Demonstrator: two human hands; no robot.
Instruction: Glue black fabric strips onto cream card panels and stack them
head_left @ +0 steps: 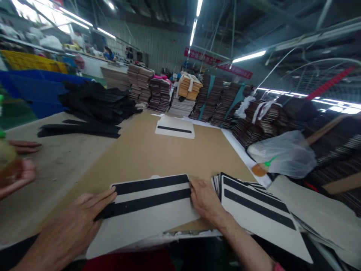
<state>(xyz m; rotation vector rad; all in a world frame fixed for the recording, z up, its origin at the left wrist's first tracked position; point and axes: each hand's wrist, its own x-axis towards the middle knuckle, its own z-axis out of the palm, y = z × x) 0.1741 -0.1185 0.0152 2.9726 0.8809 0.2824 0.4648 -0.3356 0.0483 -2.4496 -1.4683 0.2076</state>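
Note:
A pale grey panel (141, 222) with two black strips lies over the front edge of the brown board. My left hand (73, 222) grips its left end, fingers pressed together near the ends of the strips. At the panel's upper right corner, my right hand (204, 197) has its fingers closed on the edge. Right of that hand rests a fanned stack of similar panels (259, 222), the top one with two black strips. Another pale panel (175, 133), with one black strip, lies at the far end of the board.
A heap of black strips (96, 101) is at the back left. Another person's hands (22, 169) hold a bottle at the left edge. A glue bottle (261, 168) and clear plastic bag (287, 154) lie right. Tied stacks (188, 86) line the back.

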